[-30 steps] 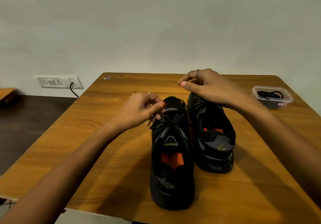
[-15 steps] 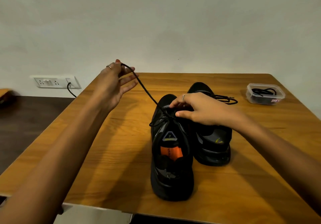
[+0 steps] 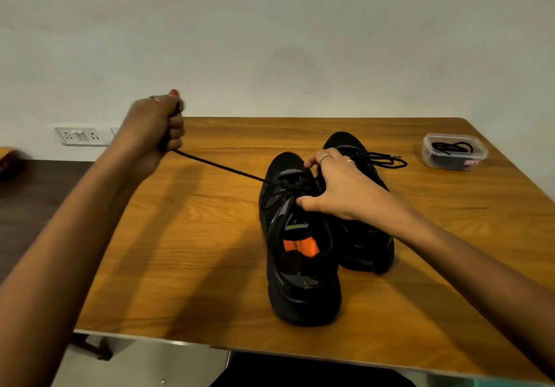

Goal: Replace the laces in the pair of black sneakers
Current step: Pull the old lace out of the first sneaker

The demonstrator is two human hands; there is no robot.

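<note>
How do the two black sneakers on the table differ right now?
The nearer black sneaker has its black lace pulled taut by the left hand, and the right hand rests on it. The farther black sneaker has a loose lace lying slack. Both point away from the person.

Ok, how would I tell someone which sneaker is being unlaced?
On the wooden table, two black sneakers stand side by side. It is the left sneaker, nearer the camera, showing an orange insole patch; a taut lace runs from it to the left hand.
</note>
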